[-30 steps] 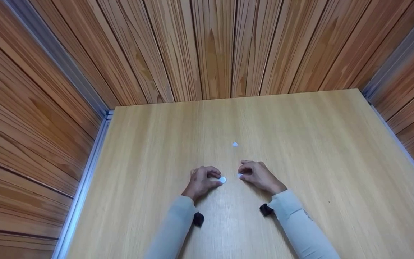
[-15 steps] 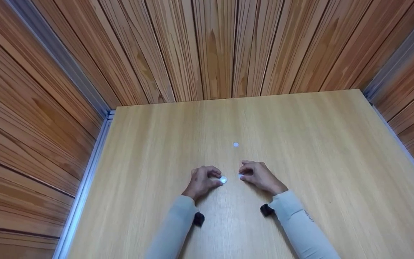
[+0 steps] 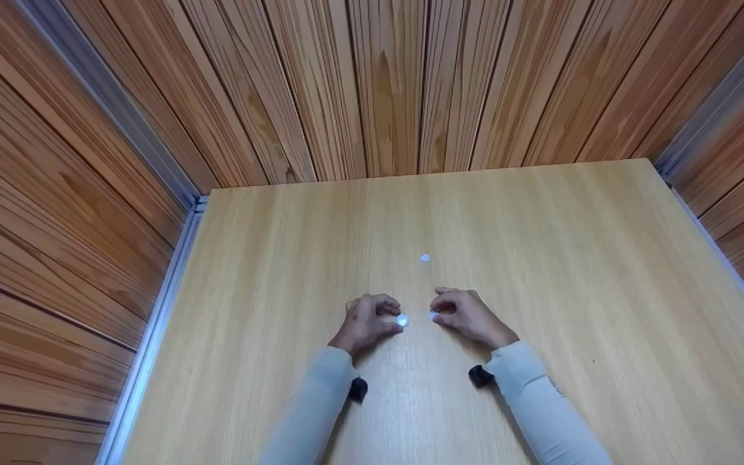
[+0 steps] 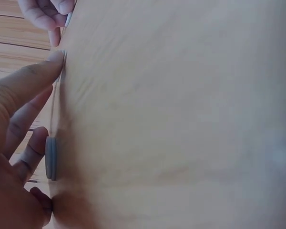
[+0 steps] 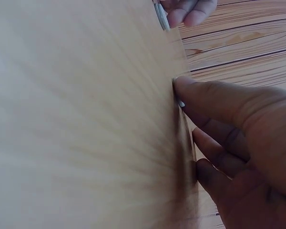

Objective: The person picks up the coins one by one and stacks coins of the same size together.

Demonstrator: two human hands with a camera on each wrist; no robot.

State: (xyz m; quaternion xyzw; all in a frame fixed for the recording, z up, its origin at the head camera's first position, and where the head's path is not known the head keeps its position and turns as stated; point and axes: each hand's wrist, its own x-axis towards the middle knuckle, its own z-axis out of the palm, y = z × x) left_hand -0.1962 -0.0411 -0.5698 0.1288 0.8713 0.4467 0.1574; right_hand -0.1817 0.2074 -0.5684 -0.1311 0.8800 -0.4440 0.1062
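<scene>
White plastic disc, thin, light, slick: my left hand pinches its rim. Right hand pinches a second disc on the counter.

The head view looks forward and steeply down from above onto the light wooden counter, taking in wood-panelled walls on three sides. Each wrist view sits very close, skimming low along the counter surface and rolled sideways. Each wrist view shows its own hand, with the opposite hand's fingertips at the frame's top edge.
</scene>
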